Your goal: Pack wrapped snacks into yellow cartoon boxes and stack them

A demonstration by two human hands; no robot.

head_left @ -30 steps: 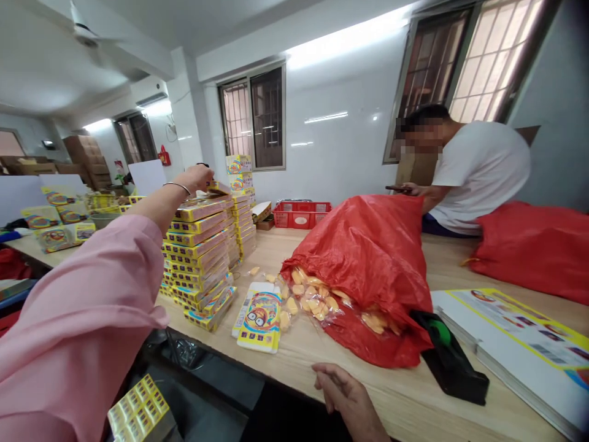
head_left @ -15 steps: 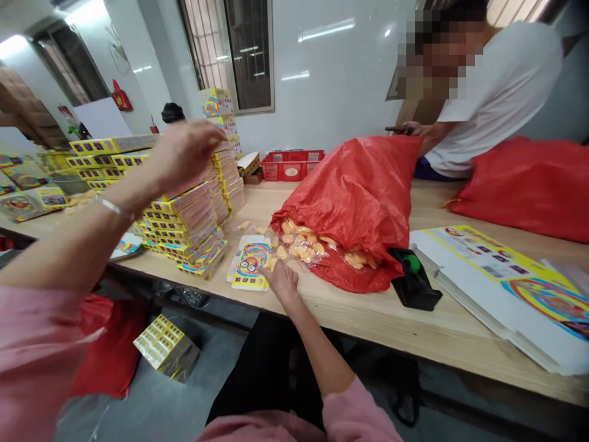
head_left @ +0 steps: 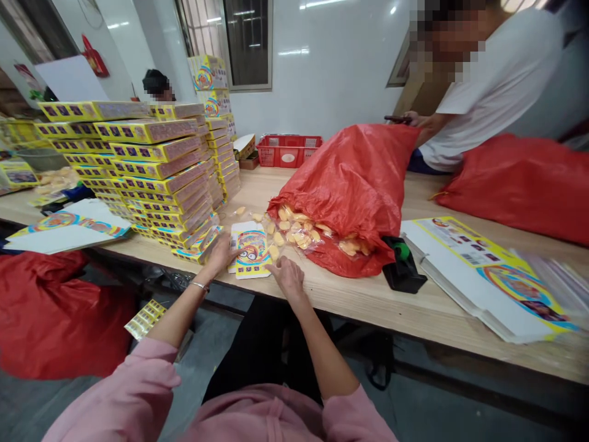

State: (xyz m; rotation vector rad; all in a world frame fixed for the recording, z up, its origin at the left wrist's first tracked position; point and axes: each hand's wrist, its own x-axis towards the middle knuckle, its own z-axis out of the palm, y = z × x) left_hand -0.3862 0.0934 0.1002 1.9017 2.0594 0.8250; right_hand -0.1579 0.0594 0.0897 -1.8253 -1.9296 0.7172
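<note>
A flat printed card or carton with a cartoon face lies on the wooden table in front of me, on top of another one. My left hand is at its left side, thumb stretched onto the print and fingers apart. At its lower right corner is my right hand, with the fingers curled and the thumb touching the edge. Small wrapped yellow pieces spill from the mouth of a red sack just beyond my right hand. Stacked yellow boxes stand left of the card.
A black tape dispenser sits right of the sack, beside flat printed cartons. At the back stands a red basket. A person in a white shirt leans behind the sacks; another head shows behind the boxes.
My left hand has come down from in front of the box stack to the card's left side. My right hand stays by the card's lower right corner. The view has shifted slightly.
</note>
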